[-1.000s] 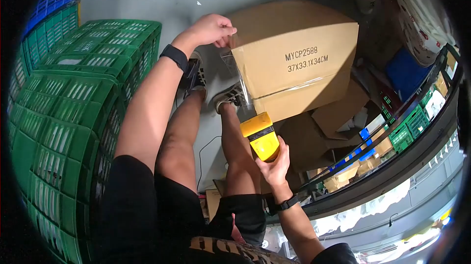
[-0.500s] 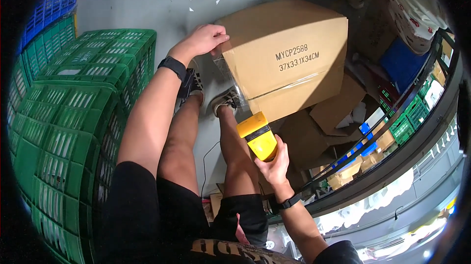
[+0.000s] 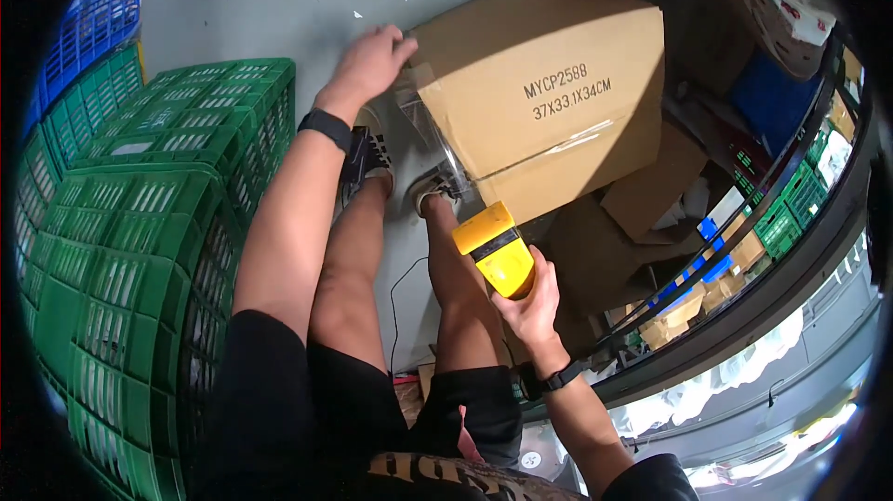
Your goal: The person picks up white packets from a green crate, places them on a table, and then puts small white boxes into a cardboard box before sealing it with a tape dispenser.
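Observation:
A brown cardboard box (image 3: 549, 138) with dark print on its face stands tilted in front of my legs. My left hand (image 3: 370, 66) is at the box's upper left edge, its bent fingers closed on the edge there; the fingertips are partly hidden. Loose, creased clear tape (image 3: 430, 124) hangs along that left side. In my right hand (image 3: 532, 304) is a blocky yellow handheld device (image 3: 500, 252) with a black band across it, gripped at its lower end. The device's far end lies close to the box's lower left corner; whether they touch I cannot tell.
Stacked green plastic crates (image 3: 121, 250) fill the left side, with a blue crate (image 3: 93, 31) behind. An opened carton (image 3: 651, 189) lies to the right of the box. A dark curved rail (image 3: 735, 301) runs along the right. A thin black cable (image 3: 394, 301) trails between my legs.
My left hand has shifted slightly up and left along the box's edge. The box and the yellow device sit slightly higher in view; the right hand keeps its grip.

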`<state>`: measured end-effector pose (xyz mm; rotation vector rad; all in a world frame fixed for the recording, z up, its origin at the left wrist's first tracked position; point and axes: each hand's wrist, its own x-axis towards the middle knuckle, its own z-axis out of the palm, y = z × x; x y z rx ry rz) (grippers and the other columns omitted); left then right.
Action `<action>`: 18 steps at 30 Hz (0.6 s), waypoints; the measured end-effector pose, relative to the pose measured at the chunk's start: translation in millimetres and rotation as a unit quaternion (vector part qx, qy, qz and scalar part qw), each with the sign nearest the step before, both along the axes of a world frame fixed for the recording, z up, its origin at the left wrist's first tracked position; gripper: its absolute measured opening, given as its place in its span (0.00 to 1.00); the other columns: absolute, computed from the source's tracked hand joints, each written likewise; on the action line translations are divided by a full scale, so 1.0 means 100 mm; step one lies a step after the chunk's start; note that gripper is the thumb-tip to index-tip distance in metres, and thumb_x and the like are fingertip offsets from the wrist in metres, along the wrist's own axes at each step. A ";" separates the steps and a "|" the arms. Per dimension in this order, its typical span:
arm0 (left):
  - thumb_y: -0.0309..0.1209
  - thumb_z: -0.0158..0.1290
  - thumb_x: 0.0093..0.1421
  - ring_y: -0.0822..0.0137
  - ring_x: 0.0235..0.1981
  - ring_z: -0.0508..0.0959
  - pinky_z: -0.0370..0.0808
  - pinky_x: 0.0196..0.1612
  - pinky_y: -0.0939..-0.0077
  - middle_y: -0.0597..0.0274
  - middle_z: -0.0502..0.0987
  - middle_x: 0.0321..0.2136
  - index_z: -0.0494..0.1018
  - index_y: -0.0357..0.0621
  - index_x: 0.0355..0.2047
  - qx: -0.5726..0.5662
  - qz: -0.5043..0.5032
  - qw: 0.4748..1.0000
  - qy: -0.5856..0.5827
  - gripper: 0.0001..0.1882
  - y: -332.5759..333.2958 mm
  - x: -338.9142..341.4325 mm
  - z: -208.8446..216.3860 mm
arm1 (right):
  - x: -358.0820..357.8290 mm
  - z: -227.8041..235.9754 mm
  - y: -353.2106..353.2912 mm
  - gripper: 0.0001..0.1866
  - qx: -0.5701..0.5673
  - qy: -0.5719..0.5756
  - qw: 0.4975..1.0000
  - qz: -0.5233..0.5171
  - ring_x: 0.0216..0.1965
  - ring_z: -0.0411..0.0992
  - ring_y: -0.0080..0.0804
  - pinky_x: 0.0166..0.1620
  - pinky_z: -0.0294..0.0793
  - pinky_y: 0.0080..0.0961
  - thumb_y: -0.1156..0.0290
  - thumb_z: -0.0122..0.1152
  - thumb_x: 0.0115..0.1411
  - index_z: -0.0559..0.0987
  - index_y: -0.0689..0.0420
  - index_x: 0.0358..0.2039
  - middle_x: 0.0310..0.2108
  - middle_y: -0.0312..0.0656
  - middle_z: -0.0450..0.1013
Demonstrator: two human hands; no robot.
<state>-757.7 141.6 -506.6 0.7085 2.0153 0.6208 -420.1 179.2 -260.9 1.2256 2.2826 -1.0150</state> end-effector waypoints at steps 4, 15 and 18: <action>0.55 0.41 0.65 0.44 0.42 0.77 0.72 0.47 0.58 0.44 0.79 0.37 0.72 0.37 0.44 -0.050 -0.064 0.996 0.045 0.30 0.29 -0.03 0.63 | 0.01 0.02 0.03 0.42 0.009 -0.005 1.000 -0.001 0.37 0.71 0.48 0.42 0.74 0.35 0.71 0.72 0.38 0.65 0.61 0.56 0.36 0.50 0.68; 0.64 0.41 0.59 0.45 0.54 0.72 0.67 0.56 0.61 0.38 0.73 0.49 0.65 0.27 0.55 -0.184 -0.189 0.960 -0.095 0.45 0.61 0.25 0.88 | 0.04 -0.05 -0.04 0.41 0.024 0.025 0.999 -0.017 0.36 0.71 0.47 0.41 0.74 0.35 0.71 0.71 0.38 0.65 0.60 0.56 0.34 0.50 0.69; 0.64 0.42 0.59 0.47 0.59 0.66 0.62 0.61 0.62 0.39 0.67 0.57 0.59 0.33 0.62 -0.147 -0.166 0.975 -0.023 0.47 0.52 0.29 0.76 | 0.07 -0.07 -0.03 0.41 0.015 0.035 0.999 -0.014 0.37 0.71 0.48 0.42 0.74 0.35 0.71 0.71 0.38 0.65 0.60 0.56 0.35 0.50 0.69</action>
